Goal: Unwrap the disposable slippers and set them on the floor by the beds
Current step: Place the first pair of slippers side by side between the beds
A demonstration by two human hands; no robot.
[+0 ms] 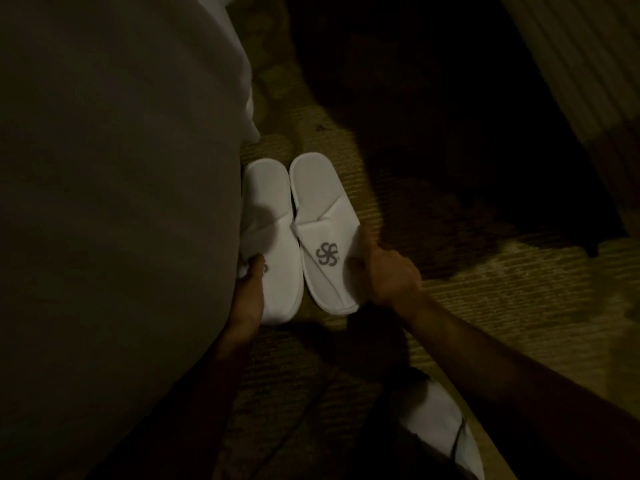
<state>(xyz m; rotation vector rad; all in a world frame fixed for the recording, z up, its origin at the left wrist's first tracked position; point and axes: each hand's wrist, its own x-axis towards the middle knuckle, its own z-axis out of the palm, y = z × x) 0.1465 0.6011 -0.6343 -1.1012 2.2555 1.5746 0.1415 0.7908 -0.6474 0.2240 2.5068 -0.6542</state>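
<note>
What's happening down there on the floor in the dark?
A person is setting a pair of white slippers on the carpet beside a bed. The left hand holds the left slipper next to the bedding, and the right hand holds the toe end of the right slipper, which shows a grey logo. Both lie side by side, already unwrapped.

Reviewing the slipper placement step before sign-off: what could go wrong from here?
1. The left slipper sits tight against the bed cover; the cover may hide it or drag it when the left hand pulls away.
2. The right hand grips the right slipper by its edge; letting go could skew the pair.
3. The room is dim, so alignment on the carpet is hard to judge.
</note>
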